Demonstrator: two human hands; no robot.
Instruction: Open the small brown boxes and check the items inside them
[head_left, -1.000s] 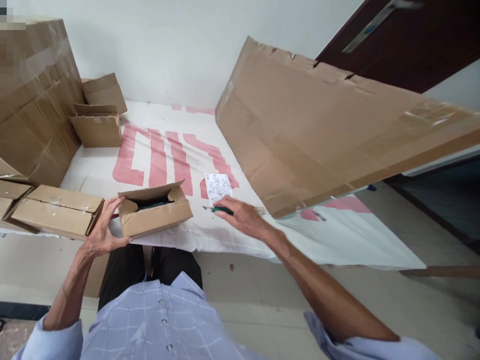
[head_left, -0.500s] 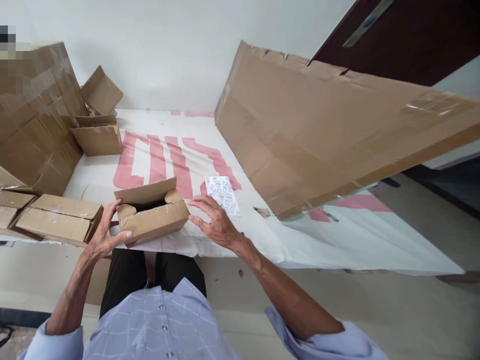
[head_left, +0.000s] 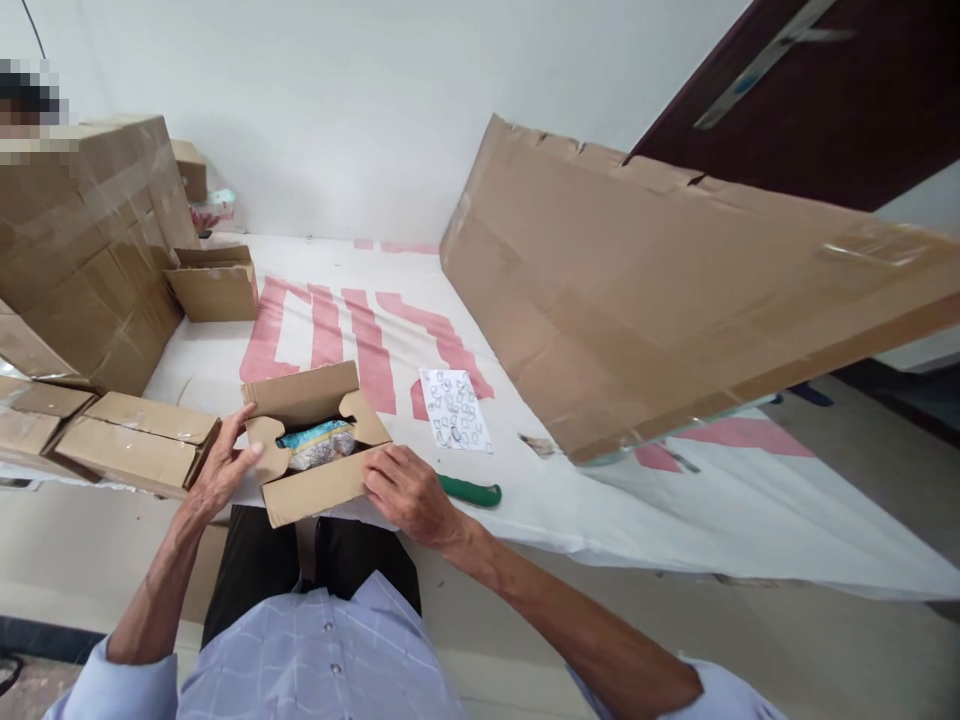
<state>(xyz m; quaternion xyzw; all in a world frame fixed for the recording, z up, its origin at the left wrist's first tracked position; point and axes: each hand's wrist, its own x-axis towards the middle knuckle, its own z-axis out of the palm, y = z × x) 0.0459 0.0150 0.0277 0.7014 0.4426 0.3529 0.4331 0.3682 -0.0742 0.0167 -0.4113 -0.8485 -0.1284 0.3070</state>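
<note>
Open carton [head_left: 315, 490] at the table's [head_left: 570, 505] front edge.
The left hand's [head_left: 217, 475] fingers, thumb spread wide, hold its left end; the right hand's [head_left: 409, 492] curled fingers pinch its near right corner, beside a green tool [head_left: 472, 491].

On the table [head_left: 540, 510], an open box [head_left: 315, 490] is sitting at the front edge, its contents [head_left: 322, 452] lying inside. A closed box [head_left: 131, 450] is resting to its left, a carton [head_left: 97, 270] standing behind — paper [head_left: 454, 405] and a tool [head_left: 476, 491] are lying to the right, a panel [head_left: 637, 290] standing farther right.
</note>
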